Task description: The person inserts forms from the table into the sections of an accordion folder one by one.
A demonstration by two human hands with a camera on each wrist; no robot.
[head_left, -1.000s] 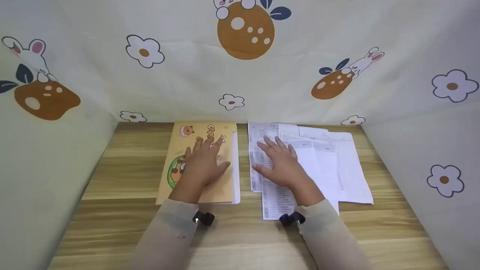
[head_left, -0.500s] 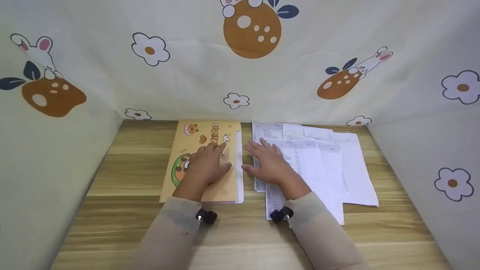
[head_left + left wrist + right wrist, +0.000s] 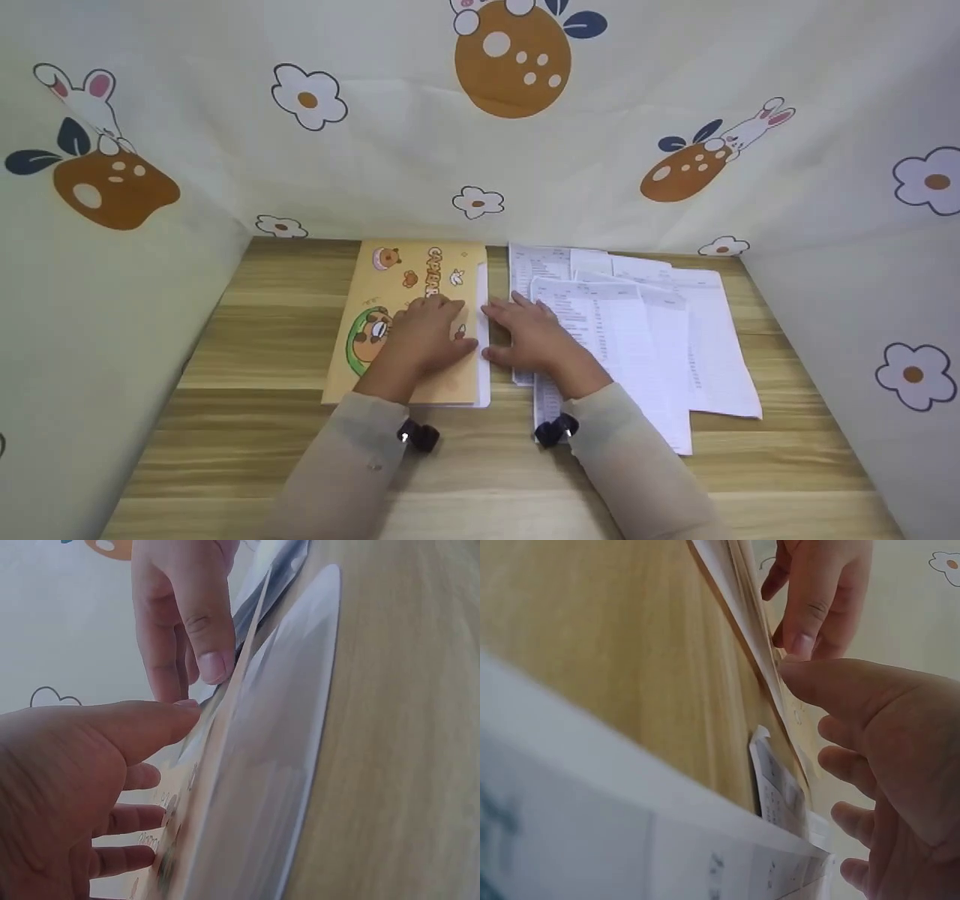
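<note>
An orange folder (image 3: 412, 274) with capybara drawings lies on the table, white sheets (image 3: 484, 379) showing along its right side. My left hand (image 3: 429, 337) is over the cover, its fingers loosely bent and its thumb toward the right edge. Close by, my right hand (image 3: 531, 335) reaches from above the papers to the folder's right edge, fingertips right at the white sheets. In the left wrist view the thumbs of my left hand (image 3: 67, 772) and right hand (image 3: 187, 600) come near each other above the slightly raised cover. Neither hand grips anything.
Several overlapping printed sheets (image 3: 622, 337) are spread to the right of the folder. A strip of wooden table (image 3: 499, 270) separates them from it. Behind and at both sides, a patterned cloth (image 3: 390, 165) bounds the table.
My right hand has moved left from over the printed sheets to the folder's right edge. My left hand has drawn a little nearer along the cover. The head view has shifted slightly.
</note>
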